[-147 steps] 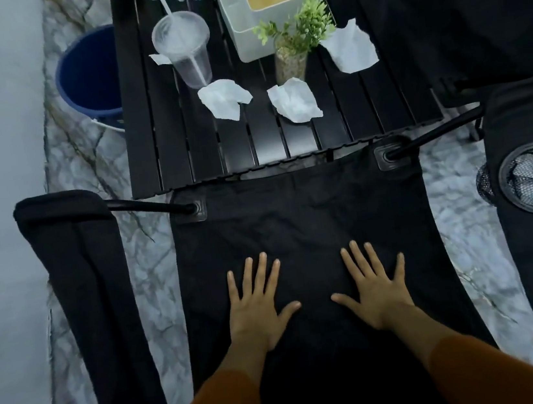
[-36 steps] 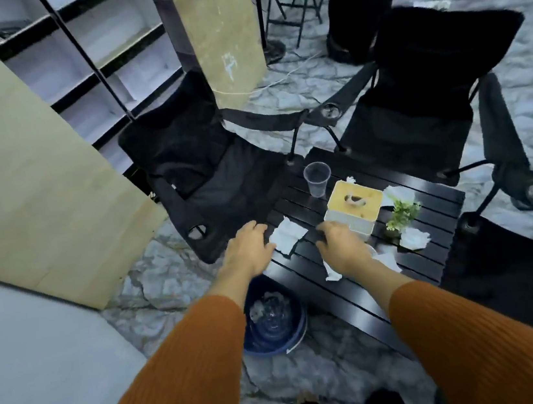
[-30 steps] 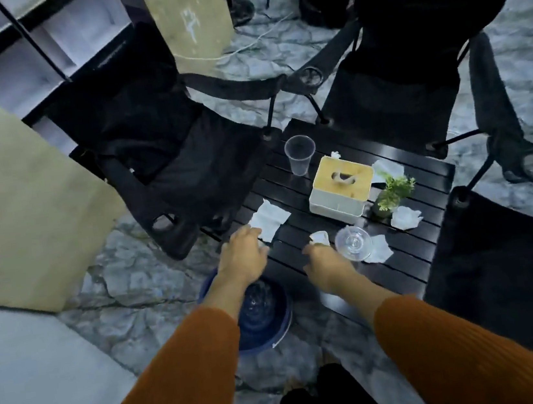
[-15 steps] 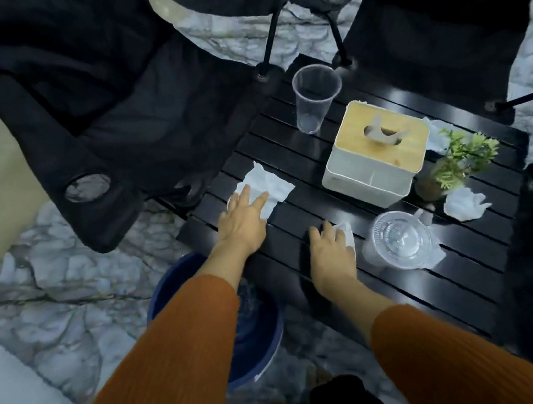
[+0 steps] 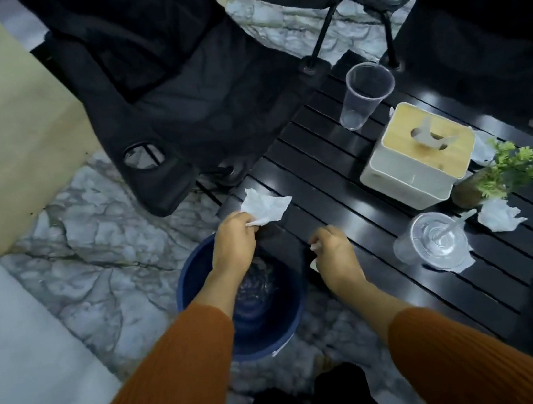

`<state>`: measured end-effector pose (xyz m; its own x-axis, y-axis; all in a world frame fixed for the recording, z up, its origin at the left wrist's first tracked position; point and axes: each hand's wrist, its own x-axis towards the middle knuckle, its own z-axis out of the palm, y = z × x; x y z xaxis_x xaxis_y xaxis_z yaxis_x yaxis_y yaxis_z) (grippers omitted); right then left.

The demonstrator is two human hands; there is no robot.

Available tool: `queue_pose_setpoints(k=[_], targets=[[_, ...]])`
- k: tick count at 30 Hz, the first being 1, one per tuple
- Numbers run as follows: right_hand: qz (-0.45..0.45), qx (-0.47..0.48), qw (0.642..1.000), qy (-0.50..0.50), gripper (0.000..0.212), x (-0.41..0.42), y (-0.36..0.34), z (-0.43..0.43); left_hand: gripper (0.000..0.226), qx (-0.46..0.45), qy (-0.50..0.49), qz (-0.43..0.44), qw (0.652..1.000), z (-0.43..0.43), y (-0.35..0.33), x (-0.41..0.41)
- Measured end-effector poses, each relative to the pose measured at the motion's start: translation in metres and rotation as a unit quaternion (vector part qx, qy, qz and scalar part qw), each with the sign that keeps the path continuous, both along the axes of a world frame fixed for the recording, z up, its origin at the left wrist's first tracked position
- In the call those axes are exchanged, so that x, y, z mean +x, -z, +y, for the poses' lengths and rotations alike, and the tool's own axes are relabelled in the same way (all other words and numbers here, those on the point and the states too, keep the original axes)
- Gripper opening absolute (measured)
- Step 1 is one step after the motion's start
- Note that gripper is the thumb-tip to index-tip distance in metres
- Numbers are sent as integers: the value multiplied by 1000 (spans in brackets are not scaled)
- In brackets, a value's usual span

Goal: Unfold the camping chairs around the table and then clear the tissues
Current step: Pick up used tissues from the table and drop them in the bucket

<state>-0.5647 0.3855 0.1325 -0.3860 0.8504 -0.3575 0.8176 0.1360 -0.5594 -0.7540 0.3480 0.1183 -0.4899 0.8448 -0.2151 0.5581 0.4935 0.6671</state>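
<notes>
My left hand [image 5: 235, 243] pinches a flat white tissue [image 5: 266, 209] at the near left corner of the black slatted table [image 5: 329, 173], just above the blue bucket [image 5: 285, 328]. My right hand [image 5: 334, 249] is closed around a small crumpled tissue [image 5: 314, 247] at the table's near edge, mostly hidden in the fist. Another crumpled tissue [image 5: 500, 215] lies beside the plant, one [image 5: 463, 265] sits under the lidded cup, and one [image 5: 483, 149] lies behind the tissue box. Unfolded black camping chairs stand at the left [image 5: 197, 102] and far right [image 5: 480, 38].
On the table stand an empty clear cup [image 5: 364, 94], a white tissue box with a wooden lid [image 5: 418, 154], a small potted plant [image 5: 505, 173] and a lidded cup with a straw [image 5: 433, 241]. A tan board [image 5: 4, 127] leans at the left on the marble floor.
Both hands have closed on the tissues they were resting on and pulled back toward the table's near edge. The left hand now lifts its tissue over the bucket.
</notes>
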Motion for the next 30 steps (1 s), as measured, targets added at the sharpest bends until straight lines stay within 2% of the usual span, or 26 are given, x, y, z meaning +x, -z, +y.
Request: queue_pose_setpoints(k=[7, 12, 16, 18, 20, 26, 30], targets=[[64, -58, 996, -15, 27, -56, 14, -67, 14, -68, -91, -26, 993, -131, 17, -19], [48, -93, 994, -14, 24, -61, 38, -86, 16, -108, -119, -51, 986, -158, 45, -10], [10, -180, 980, -89, 55, -51, 46, -85, 48, -193, -79, -126, 970, -156, 55, 0], [14, -182, 978, -97, 54, -42, 42, -85, 56, -200, -52, -131, 970, -156, 51, 6], [22, -171, 981, -87, 48, -31, 36, -85, 58, -188, -44, -120, 974, -156, 43, 11], [44, -107, 990, -81, 51, 9, 11, -80, 64, -179, -27, -66, 981, -143, 10, 37], [35, -49, 991, -121, 55, 51, -13, -75, 74, -156, 12, 43, 987, -127, -18, 75]])
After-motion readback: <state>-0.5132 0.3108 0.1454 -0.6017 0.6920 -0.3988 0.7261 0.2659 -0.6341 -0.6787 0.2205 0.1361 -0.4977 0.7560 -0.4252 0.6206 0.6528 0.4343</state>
